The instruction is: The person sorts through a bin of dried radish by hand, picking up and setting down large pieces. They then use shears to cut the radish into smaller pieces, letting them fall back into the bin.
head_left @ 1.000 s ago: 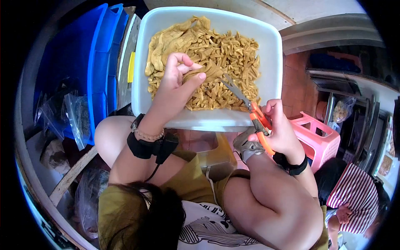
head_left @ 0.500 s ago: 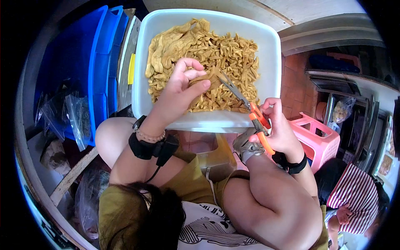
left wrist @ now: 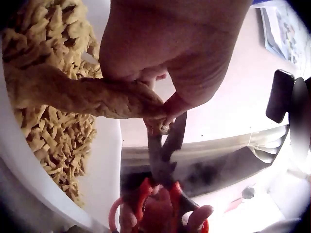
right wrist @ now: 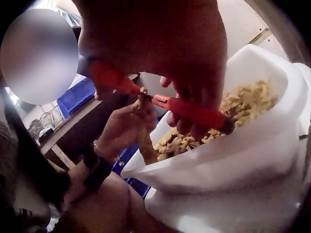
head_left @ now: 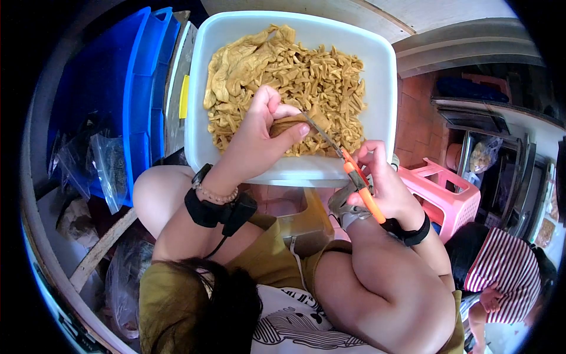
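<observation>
My left hand [head_left: 244, 138] pinches a long, wrinkled tan-yellow strip of food [left wrist: 87, 99] between thumb and fingers, over a white tub [head_left: 380, 88]. My right hand [head_left: 392, 189] grips orange-handled scissors [head_left: 361, 183], fingers curled about the handles. Their blades meet the strip's end beside my left fingertips. In the left wrist view the blades stand slightly apart at that end. Short cut pieces [head_left: 333, 74] of the same food heap up in the tub below. Larger, uncut sheets [head_left: 236, 62] lie at the tub's upper left.
Blue crates [head_left: 138, 106] stand left of the tub, near plastic bags [head_left: 109, 165]. A pink stool [head_left: 451, 189] is on the right. My bent legs are close below the tub's near edge. Another person in a striped top [head_left: 504, 274] is at lower right.
The scissors have moved left toward my left hand, and their blades and handles have come closer together. My left hand has shifted slightly right and down with the strip.
</observation>
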`<action>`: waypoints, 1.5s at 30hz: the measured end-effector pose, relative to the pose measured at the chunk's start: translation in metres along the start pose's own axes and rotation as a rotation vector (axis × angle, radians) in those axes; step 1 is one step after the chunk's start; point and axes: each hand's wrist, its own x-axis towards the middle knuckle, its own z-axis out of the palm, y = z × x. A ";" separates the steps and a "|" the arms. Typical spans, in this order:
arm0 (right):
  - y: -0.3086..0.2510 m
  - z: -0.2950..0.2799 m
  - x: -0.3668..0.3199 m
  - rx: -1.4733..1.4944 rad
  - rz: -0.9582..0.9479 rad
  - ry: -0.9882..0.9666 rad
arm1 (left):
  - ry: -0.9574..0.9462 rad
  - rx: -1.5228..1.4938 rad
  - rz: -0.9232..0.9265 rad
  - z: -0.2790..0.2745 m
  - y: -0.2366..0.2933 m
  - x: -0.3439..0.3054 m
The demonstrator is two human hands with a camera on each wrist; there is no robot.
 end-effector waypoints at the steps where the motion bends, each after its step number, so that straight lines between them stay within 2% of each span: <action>1: -0.001 0.000 0.001 -0.028 0.008 -0.016 | 0.012 0.014 0.024 0.000 0.000 0.000; 3: -0.002 0.002 0.002 -0.057 0.017 -0.033 | 0.026 0.026 0.049 0.001 0.001 0.000; 9: 0.000 0.012 0.004 -0.055 -0.052 0.082 | 0.035 0.024 0.061 0.001 0.004 -0.001; 11: 0.001 0.013 0.004 -0.093 0.011 0.120 | 0.083 -0.002 0.085 0.002 0.002 -0.001; 18: -0.004 0.011 0.006 -0.205 -0.002 0.121 | 0.151 -0.043 0.080 0.011 0.005 -0.006; 20: 0.000 0.011 0.006 -0.237 -0.070 0.142 | 0.128 -0.136 0.096 0.013 0.004 -0.007; 33: -0.006 0.005 0.004 -0.038 -0.027 -0.018 | 0.020 0.032 0.068 0.008 0.011 -0.005; 36: -0.009 0.006 0.004 -0.067 -0.051 0.003 | 0.033 0.088 0.079 0.007 0.013 -0.004; 39: -0.012 0.005 0.002 -0.182 0.027 0.040 | 0.030 0.145 0.056 0.004 0.012 -0.005; 41: -0.013 0.006 0.003 -0.228 -0.036 0.073 | 0.049 0.100 0.106 0.004 0.009 -0.004; 45: 0.006 0.014 -0.005 -0.070 0.026 0.188 | 0.102 0.165 0.044 -0.006 0.015 -0.002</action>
